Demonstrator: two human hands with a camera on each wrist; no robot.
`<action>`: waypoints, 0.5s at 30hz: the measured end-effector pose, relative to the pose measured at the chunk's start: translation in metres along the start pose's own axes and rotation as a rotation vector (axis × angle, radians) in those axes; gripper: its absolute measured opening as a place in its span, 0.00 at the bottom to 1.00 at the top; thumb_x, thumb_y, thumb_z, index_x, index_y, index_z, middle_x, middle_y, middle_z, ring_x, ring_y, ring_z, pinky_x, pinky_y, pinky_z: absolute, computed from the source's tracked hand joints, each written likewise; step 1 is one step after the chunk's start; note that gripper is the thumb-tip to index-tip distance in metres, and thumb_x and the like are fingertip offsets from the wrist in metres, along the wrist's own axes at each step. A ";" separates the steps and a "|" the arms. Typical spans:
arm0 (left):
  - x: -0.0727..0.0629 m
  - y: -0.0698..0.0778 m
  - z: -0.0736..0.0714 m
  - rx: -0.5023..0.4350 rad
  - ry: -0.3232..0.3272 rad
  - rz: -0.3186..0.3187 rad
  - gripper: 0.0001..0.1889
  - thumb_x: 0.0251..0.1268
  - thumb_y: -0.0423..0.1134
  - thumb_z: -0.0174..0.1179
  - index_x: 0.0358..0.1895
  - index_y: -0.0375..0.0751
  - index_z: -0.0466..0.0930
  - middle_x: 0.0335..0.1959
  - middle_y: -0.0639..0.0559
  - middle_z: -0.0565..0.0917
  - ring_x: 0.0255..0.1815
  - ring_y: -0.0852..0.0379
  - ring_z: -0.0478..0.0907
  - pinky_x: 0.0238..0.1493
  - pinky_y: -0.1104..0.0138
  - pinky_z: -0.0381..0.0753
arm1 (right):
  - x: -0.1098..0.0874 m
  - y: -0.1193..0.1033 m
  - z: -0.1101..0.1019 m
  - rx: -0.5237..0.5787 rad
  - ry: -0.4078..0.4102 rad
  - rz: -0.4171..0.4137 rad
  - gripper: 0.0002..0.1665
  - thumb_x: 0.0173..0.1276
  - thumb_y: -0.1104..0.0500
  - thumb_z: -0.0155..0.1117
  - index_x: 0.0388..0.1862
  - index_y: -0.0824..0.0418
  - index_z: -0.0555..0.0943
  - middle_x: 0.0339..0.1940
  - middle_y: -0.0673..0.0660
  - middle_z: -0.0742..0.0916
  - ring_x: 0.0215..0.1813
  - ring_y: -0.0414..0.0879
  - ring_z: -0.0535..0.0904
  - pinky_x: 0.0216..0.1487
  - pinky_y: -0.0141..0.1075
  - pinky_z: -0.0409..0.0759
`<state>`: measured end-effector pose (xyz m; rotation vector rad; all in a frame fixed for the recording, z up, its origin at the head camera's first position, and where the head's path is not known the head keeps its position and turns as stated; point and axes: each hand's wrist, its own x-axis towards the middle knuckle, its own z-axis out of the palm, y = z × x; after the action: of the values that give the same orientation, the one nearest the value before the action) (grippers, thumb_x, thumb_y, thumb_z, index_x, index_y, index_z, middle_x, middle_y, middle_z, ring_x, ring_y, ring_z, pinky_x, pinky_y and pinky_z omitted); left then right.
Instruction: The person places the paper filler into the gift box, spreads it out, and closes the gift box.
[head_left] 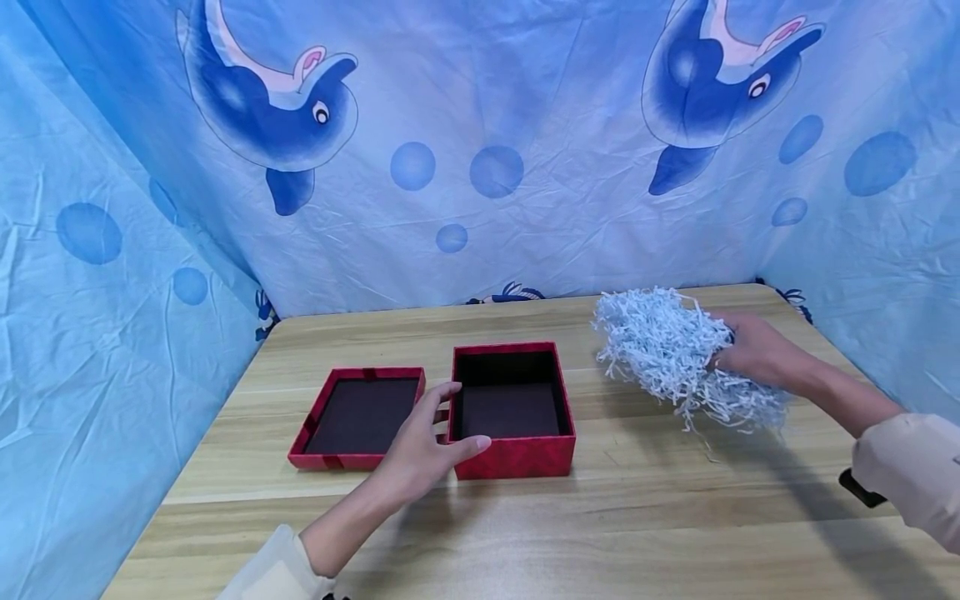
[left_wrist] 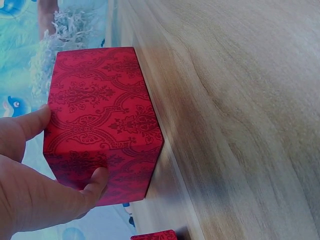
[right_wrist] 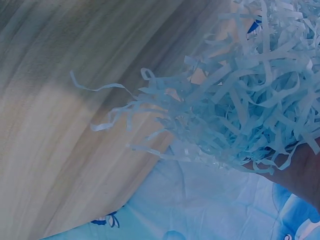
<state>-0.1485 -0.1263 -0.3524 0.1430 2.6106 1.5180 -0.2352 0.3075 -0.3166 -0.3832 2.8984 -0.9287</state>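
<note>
- Pale shredded paper (head_left: pixel 660 337) is up off the table (head_left: pixel 675 533) on the right; the right hand (head_left: pixel 757 354) has a bunch gripped, most fingers buried in it.
- Honestly looks super light, soft and springy; probably won't break, but loose strands could shed. I'd scoop deep into the middle, not pinch the edges.
- Strands are thin, crinkly, curling ribbons.
- Red box (head_left: pixel 517 458) sits mid-table: square-cornered, damask-patterned, dark inside. Likely stiff card; walls seem the best hold.
- Left hand (head_left: pixel 420 454) is spread wide around its near-left corner, no tight grip.
- Shallow red tray (head_left: pixel 315 461) lies left, same dark lining.
</note>
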 end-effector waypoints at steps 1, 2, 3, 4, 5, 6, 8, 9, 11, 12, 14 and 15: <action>0.000 0.000 0.000 -0.001 -0.001 0.001 0.43 0.50 0.51 0.73 0.70 0.58 0.59 0.70 0.50 0.63 0.65 0.42 0.68 0.55 0.48 0.77 | 0.000 -0.001 0.000 -0.001 0.005 -0.007 0.43 0.53 0.72 0.62 0.70 0.75 0.61 0.68 0.77 0.66 0.66 0.72 0.63 0.55 0.60 0.73; 0.000 -0.001 0.000 -0.001 -0.002 0.001 0.43 0.50 0.51 0.73 0.71 0.58 0.59 0.70 0.50 0.63 0.65 0.42 0.68 0.55 0.48 0.77 | 0.000 -0.002 -0.001 -0.004 0.010 -0.014 0.43 0.53 0.72 0.62 0.70 0.75 0.61 0.68 0.76 0.67 0.64 0.70 0.66 0.54 0.58 0.75; 0.000 -0.001 0.000 -0.001 -0.002 0.003 0.44 0.50 0.51 0.73 0.71 0.58 0.59 0.70 0.50 0.63 0.65 0.42 0.68 0.55 0.48 0.77 | 0.000 -0.004 -0.001 -0.007 0.015 -0.024 0.43 0.52 0.73 0.62 0.69 0.75 0.62 0.67 0.76 0.68 0.63 0.67 0.69 0.53 0.54 0.76; 0.000 -0.001 0.000 -0.001 -0.003 0.003 0.44 0.50 0.51 0.73 0.71 0.58 0.59 0.70 0.50 0.63 0.65 0.42 0.68 0.55 0.48 0.77 | 0.000 -0.005 -0.001 -0.001 0.018 -0.031 0.42 0.52 0.73 0.62 0.69 0.73 0.63 0.67 0.74 0.69 0.58 0.64 0.73 0.50 0.50 0.78; 0.000 -0.001 0.000 -0.001 -0.002 0.004 0.44 0.50 0.51 0.73 0.71 0.58 0.59 0.70 0.50 0.63 0.65 0.42 0.68 0.55 0.48 0.77 | 0.000 -0.006 -0.001 0.010 0.016 -0.033 0.42 0.53 0.74 0.61 0.70 0.71 0.63 0.67 0.73 0.70 0.50 0.59 0.77 0.46 0.45 0.79; 0.000 -0.001 0.000 0.000 -0.002 0.004 0.44 0.50 0.51 0.73 0.71 0.58 0.59 0.70 0.50 0.63 0.65 0.42 0.68 0.55 0.48 0.77 | 0.000 -0.008 -0.001 0.013 0.018 -0.036 0.42 0.53 0.74 0.61 0.70 0.70 0.64 0.66 0.72 0.71 0.46 0.56 0.77 0.43 0.41 0.78; 0.000 -0.002 0.000 0.000 -0.001 0.006 0.43 0.50 0.51 0.73 0.71 0.58 0.59 0.70 0.50 0.63 0.65 0.42 0.68 0.55 0.48 0.77 | 0.000 -0.010 -0.002 0.013 0.014 -0.033 0.42 0.55 0.73 0.61 0.71 0.68 0.63 0.67 0.71 0.72 0.44 0.52 0.77 0.40 0.36 0.76; 0.000 -0.002 0.000 0.000 -0.001 0.006 0.43 0.51 0.51 0.73 0.71 0.58 0.59 0.70 0.50 0.63 0.65 0.42 0.68 0.55 0.48 0.77 | 0.000 -0.011 -0.003 0.014 0.015 -0.034 0.41 0.56 0.73 0.61 0.71 0.67 0.64 0.66 0.70 0.73 0.44 0.52 0.77 0.40 0.35 0.76; 0.000 -0.002 0.000 -0.001 -0.001 0.007 0.43 0.51 0.51 0.73 0.71 0.58 0.59 0.70 0.50 0.63 0.65 0.42 0.68 0.55 0.48 0.77 | 0.000 -0.014 -0.004 0.019 0.013 -0.040 0.41 0.56 0.73 0.61 0.71 0.66 0.64 0.65 0.70 0.74 0.43 0.52 0.77 0.40 0.34 0.76; 0.000 -0.002 0.000 -0.002 -0.001 0.008 0.43 0.51 0.51 0.73 0.71 0.58 0.59 0.70 0.50 0.63 0.65 0.42 0.68 0.55 0.48 0.77 | 0.000 -0.015 -0.004 0.016 0.019 -0.052 0.40 0.56 0.73 0.61 0.71 0.66 0.65 0.65 0.69 0.75 0.46 0.52 0.77 0.41 0.34 0.75; -0.001 -0.002 0.000 -0.001 0.000 0.008 0.43 0.51 0.51 0.73 0.71 0.58 0.59 0.70 0.50 0.63 0.65 0.42 0.68 0.55 0.48 0.77 | 0.001 -0.017 -0.005 0.036 0.011 -0.054 0.42 0.55 0.75 0.60 0.72 0.65 0.64 0.65 0.69 0.74 0.36 0.48 0.77 0.36 0.34 0.75; -0.001 -0.002 0.000 -0.001 0.000 0.009 0.43 0.51 0.51 0.73 0.71 0.58 0.59 0.70 0.50 0.63 0.65 0.42 0.68 0.55 0.48 0.77 | 0.001 -0.018 -0.005 0.050 0.003 -0.052 0.43 0.55 0.75 0.59 0.72 0.65 0.63 0.66 0.70 0.73 0.29 0.46 0.75 0.33 0.34 0.75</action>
<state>-0.1480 -0.1272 -0.3548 0.1543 2.6128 1.5214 -0.2330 0.2962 -0.3019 -0.4564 2.8745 -1.0085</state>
